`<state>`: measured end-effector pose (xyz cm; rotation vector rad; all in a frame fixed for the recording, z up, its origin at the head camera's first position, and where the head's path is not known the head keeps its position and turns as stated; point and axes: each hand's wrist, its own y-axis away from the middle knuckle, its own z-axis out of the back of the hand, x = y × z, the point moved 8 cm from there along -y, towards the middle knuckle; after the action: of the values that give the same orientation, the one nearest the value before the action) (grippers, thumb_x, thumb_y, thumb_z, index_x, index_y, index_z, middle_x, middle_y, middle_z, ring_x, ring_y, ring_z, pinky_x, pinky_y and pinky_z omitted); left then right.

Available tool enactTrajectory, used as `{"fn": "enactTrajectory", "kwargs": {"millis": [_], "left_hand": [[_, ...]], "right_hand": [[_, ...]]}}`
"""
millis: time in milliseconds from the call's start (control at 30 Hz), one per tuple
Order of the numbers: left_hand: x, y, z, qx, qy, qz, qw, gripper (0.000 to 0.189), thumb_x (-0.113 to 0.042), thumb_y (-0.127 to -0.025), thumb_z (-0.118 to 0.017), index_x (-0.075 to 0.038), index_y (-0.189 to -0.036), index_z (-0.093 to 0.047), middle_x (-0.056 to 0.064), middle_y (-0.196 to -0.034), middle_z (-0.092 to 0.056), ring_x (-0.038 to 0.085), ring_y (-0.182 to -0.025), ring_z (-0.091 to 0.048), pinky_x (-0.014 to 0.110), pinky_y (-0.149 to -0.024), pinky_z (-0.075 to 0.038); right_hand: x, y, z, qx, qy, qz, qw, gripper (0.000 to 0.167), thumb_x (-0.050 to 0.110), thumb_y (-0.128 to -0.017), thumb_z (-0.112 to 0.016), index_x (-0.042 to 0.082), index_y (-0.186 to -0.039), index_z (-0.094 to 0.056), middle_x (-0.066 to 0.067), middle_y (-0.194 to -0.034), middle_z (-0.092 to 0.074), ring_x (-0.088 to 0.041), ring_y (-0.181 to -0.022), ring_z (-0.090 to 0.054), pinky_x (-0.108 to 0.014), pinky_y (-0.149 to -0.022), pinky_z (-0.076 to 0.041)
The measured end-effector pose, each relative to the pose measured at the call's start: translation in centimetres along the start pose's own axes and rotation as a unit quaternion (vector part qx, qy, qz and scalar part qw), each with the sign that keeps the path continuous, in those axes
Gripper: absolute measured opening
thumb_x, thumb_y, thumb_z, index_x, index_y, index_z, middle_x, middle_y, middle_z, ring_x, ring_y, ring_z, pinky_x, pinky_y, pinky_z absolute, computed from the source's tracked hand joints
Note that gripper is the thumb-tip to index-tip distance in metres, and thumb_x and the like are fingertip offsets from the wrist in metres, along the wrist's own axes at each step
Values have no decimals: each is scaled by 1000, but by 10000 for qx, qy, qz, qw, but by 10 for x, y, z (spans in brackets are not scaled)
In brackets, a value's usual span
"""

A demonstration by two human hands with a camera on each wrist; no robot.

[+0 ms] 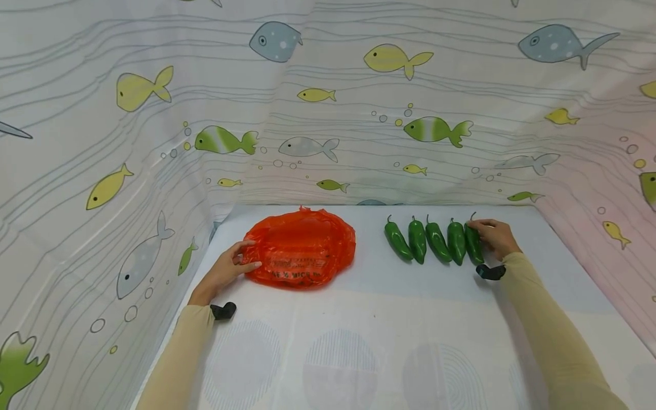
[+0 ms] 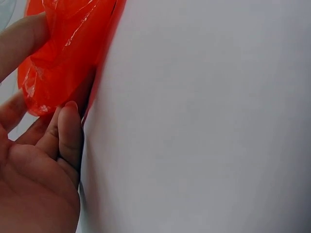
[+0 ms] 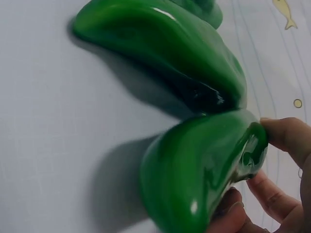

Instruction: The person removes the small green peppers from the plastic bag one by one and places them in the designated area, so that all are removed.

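Observation:
A crumpled red plastic bag [image 1: 297, 245] with dark printing lies on the left part of the table. My left hand [image 1: 232, 269] is at its left edge, and in the left wrist view the bag's thin plastic [image 2: 68, 63] lies between my fingers. On the right, several glossy green peppers [image 1: 437, 242] with stems stand in a row. My right hand [image 1: 493, 236] pinches the rightmost pepper [image 1: 472, 245] near its stem end. In the right wrist view, this pepper [image 3: 189, 165] meets its neighbour [image 3: 160, 53] at the upper end; the fingers hide its near side.
A pale tabletop [image 1: 359, 341] with faint printed circles extends in front of both arms. White curtains [image 1: 348, 125] printed with fish hang behind and at both sides. Black wrist cameras [image 1: 223, 311] sit on both wrists, below the tan sleeves.

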<state>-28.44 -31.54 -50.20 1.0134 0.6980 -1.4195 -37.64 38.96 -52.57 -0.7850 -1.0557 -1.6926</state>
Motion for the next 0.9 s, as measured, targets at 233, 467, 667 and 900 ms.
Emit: {"fn": "enactTrajectory", "kwargs": {"millis": [233, 467, 667, 900], "left_hand": [[17, -10, 2, -84, -164, -62, 9998, 73, -29, -91, -81, -15, -152, -45, 17, -132, -48, 29, -95, -46, 27, -66, -40], [17, -11, -1, -35, -125, -93, 9999, 72, -29, -91, -81, -16, -152, -45, 18, -135, -48, 29, -96, -49, 27, -66, -42], [14, -11, -1, -32, -175, -142, 9997, 71, -26, -92, -80, -13, -152, -44, 17, -128, -50, 25, -91, -49, 27, -66, -42], [13, -9, 0, -51, -235, -58, 9997, 71, -28, -92, -80, -14, -152, -44, 17, -132, -49, 26, -94, -49, 27, -67, -42]], "right_hand": [[-1, 1, 0, -111, 40, -34, 9999, 86, 53, -97, -65, -6, -154, -37, -30, -151, -39, -29, -116, -53, -17, -68, -50], [-2, 6, 3, -213, 134, -64, 9997, 85, 52, -97, -65, -8, -153, -38, -32, -152, -37, -33, -124, -49, -21, -79, -50], [-5, 7, 5, 18, 110, -75, 9999, 75, 46, -104, -56, -5, -155, -35, -29, -154, -35, -34, -127, -45, -33, -89, -46], [-4, 4, 5, 65, 126, -39, 9999, 74, 44, -103, -59, -2, -156, -37, -24, -147, -40, -26, -109, -46, -30, -79, -46]]}}
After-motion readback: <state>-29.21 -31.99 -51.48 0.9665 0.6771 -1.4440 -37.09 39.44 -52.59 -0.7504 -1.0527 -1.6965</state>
